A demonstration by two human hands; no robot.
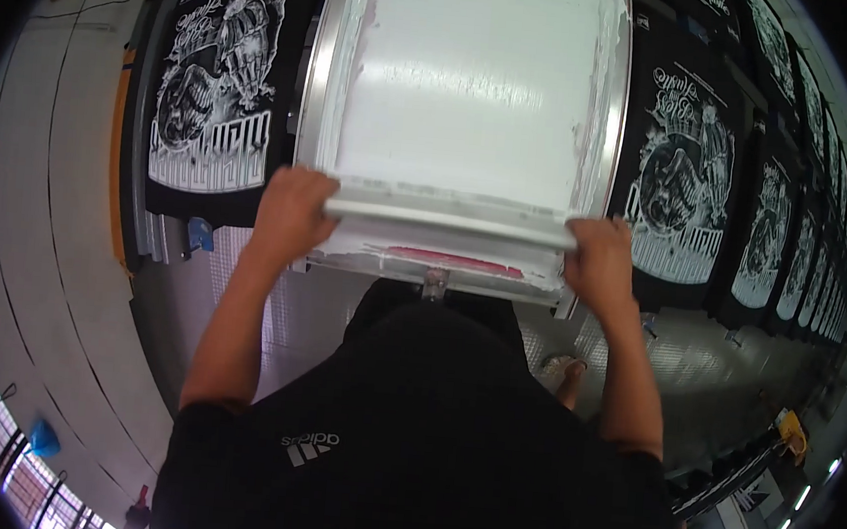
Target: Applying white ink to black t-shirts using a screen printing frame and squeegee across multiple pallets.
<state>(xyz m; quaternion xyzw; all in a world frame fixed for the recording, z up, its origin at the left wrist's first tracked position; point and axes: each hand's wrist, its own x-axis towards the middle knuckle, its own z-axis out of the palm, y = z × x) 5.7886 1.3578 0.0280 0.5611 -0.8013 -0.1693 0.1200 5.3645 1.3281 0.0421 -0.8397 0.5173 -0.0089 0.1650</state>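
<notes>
A wide, pale squeegee (452,222) lies across the near part of a printing screen (472,89) coated with white ink. My left hand (293,213) is closed around its left end. At the opposite end my right hand (598,263) is wrapped round the bar. White ink is smeared along the inner edges of the silver metal frame (614,110). Behind the squeegee, on the side nearest me, a pinkish-red strip (454,261) shows near the frame's front edge. What lies beneath the screen is hidden.
Black printed shirts lie flat on both sides, one at the left (216,89) and another at the right (685,166), with several more in a row beyond. A long pale table (69,217) runs along the far left. A metal clamp (435,283) sits at the frame's near edge.
</notes>
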